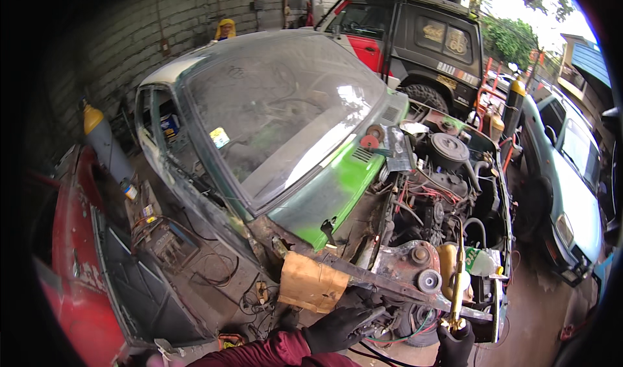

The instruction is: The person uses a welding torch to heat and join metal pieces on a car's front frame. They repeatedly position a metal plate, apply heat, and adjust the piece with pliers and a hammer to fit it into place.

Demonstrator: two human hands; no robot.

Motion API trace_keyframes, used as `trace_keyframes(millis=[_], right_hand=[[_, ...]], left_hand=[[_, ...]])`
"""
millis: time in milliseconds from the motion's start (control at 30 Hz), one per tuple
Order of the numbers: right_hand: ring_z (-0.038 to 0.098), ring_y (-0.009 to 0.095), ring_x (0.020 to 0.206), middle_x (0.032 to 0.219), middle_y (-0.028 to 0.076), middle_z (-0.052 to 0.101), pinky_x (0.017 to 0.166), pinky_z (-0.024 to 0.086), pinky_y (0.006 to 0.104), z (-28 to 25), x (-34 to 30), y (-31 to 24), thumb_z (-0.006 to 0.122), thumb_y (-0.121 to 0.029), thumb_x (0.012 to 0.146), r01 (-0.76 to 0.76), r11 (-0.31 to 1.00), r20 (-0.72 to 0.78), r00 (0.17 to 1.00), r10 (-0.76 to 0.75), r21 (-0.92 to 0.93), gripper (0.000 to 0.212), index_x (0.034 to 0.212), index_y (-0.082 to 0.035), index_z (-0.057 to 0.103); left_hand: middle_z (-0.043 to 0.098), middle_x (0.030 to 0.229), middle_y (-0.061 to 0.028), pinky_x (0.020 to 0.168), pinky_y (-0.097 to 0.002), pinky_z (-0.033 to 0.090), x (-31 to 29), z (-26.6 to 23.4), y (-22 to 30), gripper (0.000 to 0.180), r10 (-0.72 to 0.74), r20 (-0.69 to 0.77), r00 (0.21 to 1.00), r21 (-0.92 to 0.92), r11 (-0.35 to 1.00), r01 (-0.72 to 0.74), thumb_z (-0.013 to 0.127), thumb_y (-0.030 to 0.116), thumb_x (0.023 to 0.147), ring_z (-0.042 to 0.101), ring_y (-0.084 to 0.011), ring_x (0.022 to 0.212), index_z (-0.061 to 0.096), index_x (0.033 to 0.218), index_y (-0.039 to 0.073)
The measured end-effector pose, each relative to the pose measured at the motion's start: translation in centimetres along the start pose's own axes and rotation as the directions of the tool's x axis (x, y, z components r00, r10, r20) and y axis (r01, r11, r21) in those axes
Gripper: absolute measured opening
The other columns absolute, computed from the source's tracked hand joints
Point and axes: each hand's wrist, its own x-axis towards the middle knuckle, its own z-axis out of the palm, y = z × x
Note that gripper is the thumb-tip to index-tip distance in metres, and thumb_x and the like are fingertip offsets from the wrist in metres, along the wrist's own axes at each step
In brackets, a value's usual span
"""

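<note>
My right hand, in a dark glove, is closed around the lower end of a brass gas torch. The torch stands nearly upright, its thin tip in front of the engine bay. My left hand, also gloved, reaches rightward with fingers stretched out and nothing visible in them. Just above it a piece of brown cardboard hangs over the car's fender edge. Nearest to both hands is the rusty strut mount area of a stripped car. Thin red and green hoses run between my hands.
The car's dusty windshield and green-painted cowl lie beyond. An exposed engine with a round air cleaner fills the bay. A detached panel, a welding machine, cables and gas cylinders stand left. Other vehicles surround it.
</note>
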Motion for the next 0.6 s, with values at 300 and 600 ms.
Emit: trace_keyframes(millis=[300, 600], right_hand=[[0.06, 0.008, 0.083, 0.109, 0.008, 0.071, 0.07, 0.05, 0.0272, 0.6, 4.5, 5.4, 0.063, -0.015, 0.112, 0.145, 0.982, -0.046, 0.989, -0.141, 0.119, 0.048, 0.156, 0.003, 0.055], [0.07, 0.032, 0.078, 0.099, 0.023, 0.077, 0.075, 0.055, 0.0466, 1.6, 9.5, 9.4, 0.074, -0.022, 0.106, 0.221, 0.878, -0.079, 0.957, -0.28, -0.425, 0.037, 0.133, 0.003, 0.073]], left_hand=[[0.068, 0.136, -0.0237, 0.104, -0.0498, 0.056, -6.4, -1.3, 0.7, 0.063, 0.003, -0.088, 0.996, 0.136, 0.991, 0.009, 0.071, 0.028, 0.107, 0.067, -0.0395, 0.121, 0.052, 0.165, 0.013], [0.072, 0.132, -0.0221, 0.104, -0.0493, 0.057, -10.9, -2.6, -1.9, 0.055, -0.134, -0.07, 0.989, 0.117, 0.983, 0.141, 0.067, 0.031, 0.111, 0.071, -0.0389, 0.115, 0.057, 0.162, 0.013]])
